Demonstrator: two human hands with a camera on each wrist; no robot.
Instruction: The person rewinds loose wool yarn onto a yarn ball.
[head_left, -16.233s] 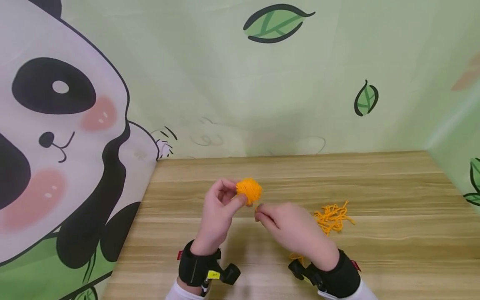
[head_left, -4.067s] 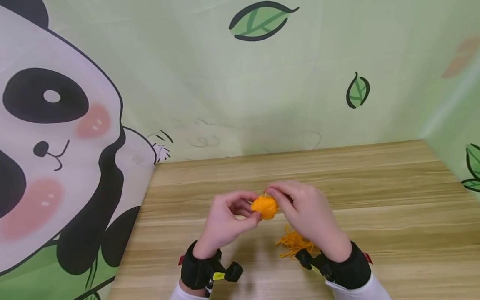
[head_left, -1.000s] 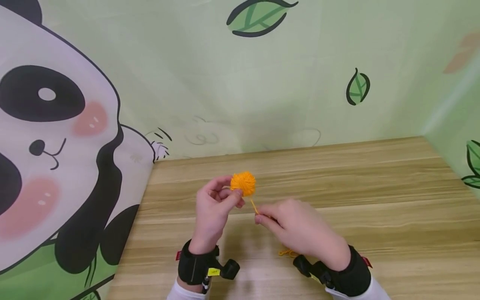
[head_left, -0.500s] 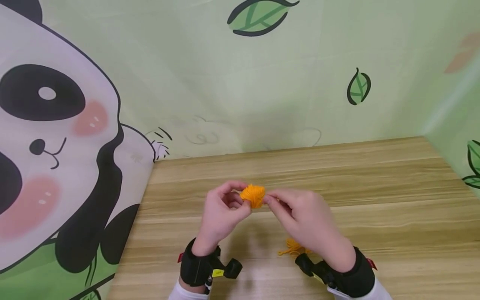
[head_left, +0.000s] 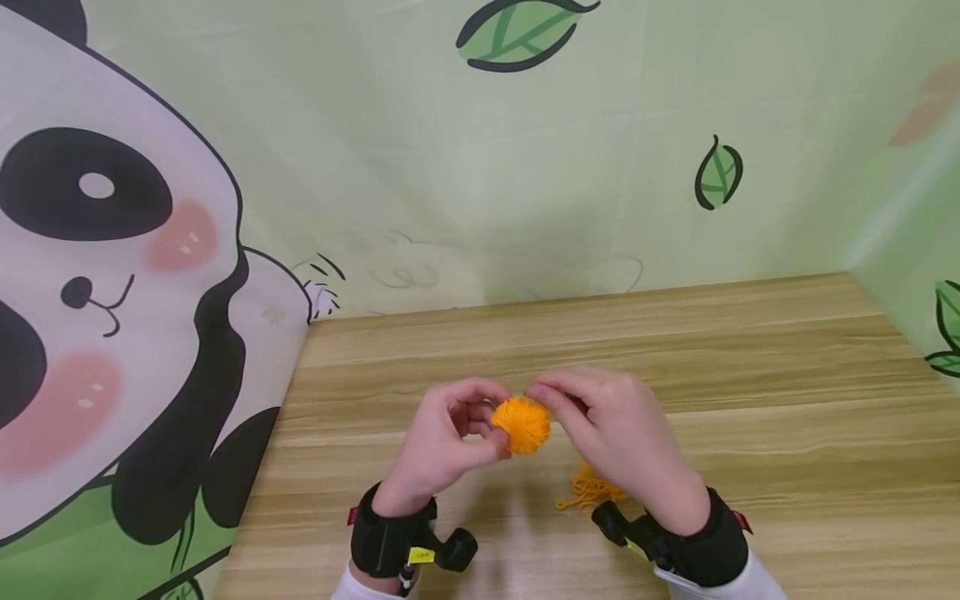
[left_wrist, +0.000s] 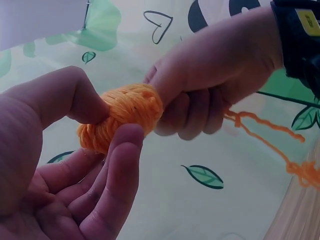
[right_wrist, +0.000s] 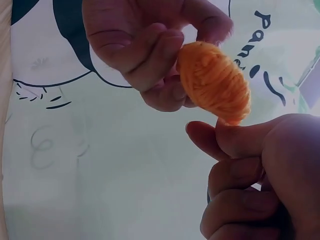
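A small ball of orange yarn (head_left: 522, 426) is held up over the table, pinched between the thumb and fingers of my left hand (head_left: 450, 429). Close by its far right side, my right hand (head_left: 618, 421) pinches the yarn strand, thumb against forefinger. In the left wrist view, the wound yarn ball (left_wrist: 125, 115) shows its wrapped turns, and a loose strand (left_wrist: 262, 137) trails out behind the right hand's curled fingers. The right wrist view shows the right thumb and forefinger right at the lower end of the yarn ball (right_wrist: 215, 82).
A loose heap of orange yarn (head_left: 588, 487) lies on the wooden table (head_left: 787, 400), partly hidden under the right wrist. Behind the table stands a green backdrop (head_left: 562, 167) with a printed panda and leaves. Each wrist wears a black camera band (head_left: 386, 533).
Over the last second my right hand has gone from pulling a strand below the ball, up its right side, to its far side. The left hand has tilted the ball and moved it right.
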